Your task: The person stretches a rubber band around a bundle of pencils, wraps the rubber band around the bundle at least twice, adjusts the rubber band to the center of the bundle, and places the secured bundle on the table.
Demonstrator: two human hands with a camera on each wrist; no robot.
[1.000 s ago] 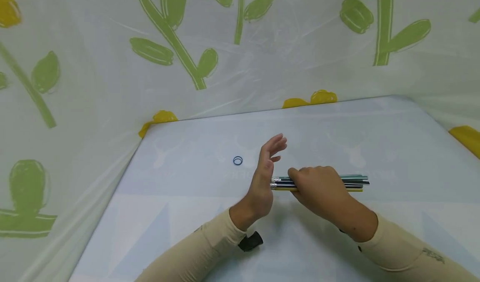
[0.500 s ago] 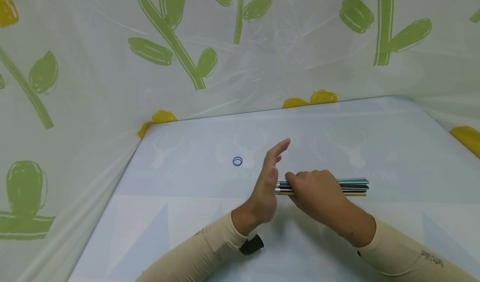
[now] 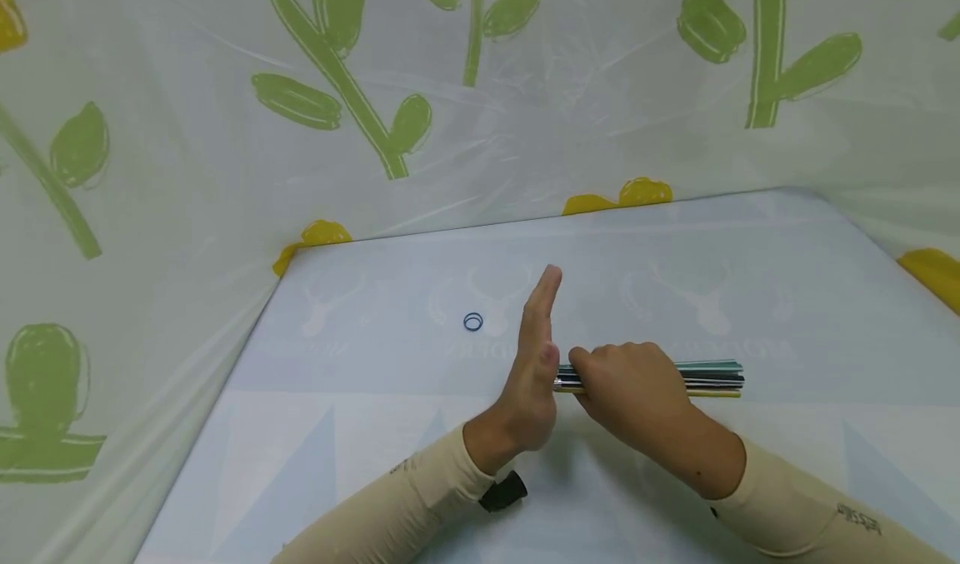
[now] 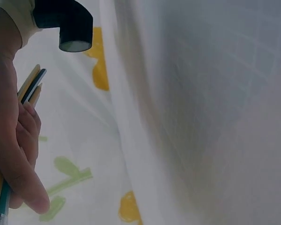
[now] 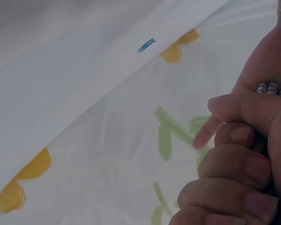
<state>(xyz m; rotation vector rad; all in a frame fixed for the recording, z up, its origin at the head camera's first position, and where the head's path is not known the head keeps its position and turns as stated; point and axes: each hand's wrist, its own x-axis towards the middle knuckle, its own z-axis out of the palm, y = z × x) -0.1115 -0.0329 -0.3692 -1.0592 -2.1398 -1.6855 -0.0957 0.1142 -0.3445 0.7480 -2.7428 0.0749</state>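
My right hand (image 3: 633, 381) grips a bundle of pencils (image 3: 712, 376) held level above the table, fingers curled round its middle. Green, black and yellow pencil ends stick out to the right. At the left, the metal-capped ends (image 5: 271, 88) meet the palm of my left hand (image 3: 528, 381), which stands upright with straight fingers. In the left wrist view, more of the pencils (image 4: 30, 84) shows beyond the right hand. Two blue bands (image 3: 472, 321) lie on the table left of the hands; the right wrist view also shows these bands (image 5: 147, 45).
A white table (image 3: 360, 331) with pale blue prints spreads under both hands. Behind it hangs a light sheet (image 3: 525, 147) with green leaves and yellow flowers. A black cylinder (image 3: 503, 491) sits under the left wrist.
The pencil bundle and both hands have shifted slightly right and down. The left hand's fingers have straightened, and the pencils' capped ends still meet its palm. The blue bands stay put.
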